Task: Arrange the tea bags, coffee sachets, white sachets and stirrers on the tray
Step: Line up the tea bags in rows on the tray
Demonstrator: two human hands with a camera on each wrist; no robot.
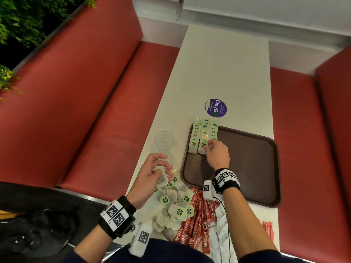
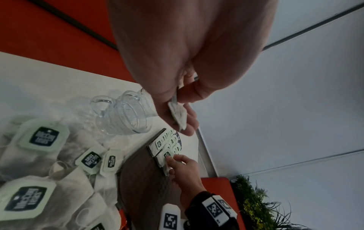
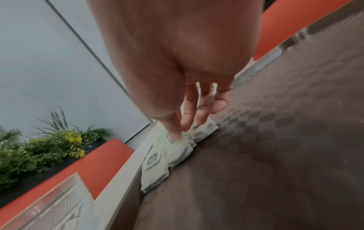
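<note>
I'm seeing pale tea bags [image 1: 203,136] with green, dark-printed tags lying in three overlapping rows at the brown tray's [image 1: 252,164] far-left corner. My right hand [image 1: 216,154] is pressing curled fingertips on the nearest one; my left hand [image 1: 152,177] is pinching another bag [image 2: 178,115] over the loose pile [image 1: 174,207] on the bench [image 1: 224,69].
</note>
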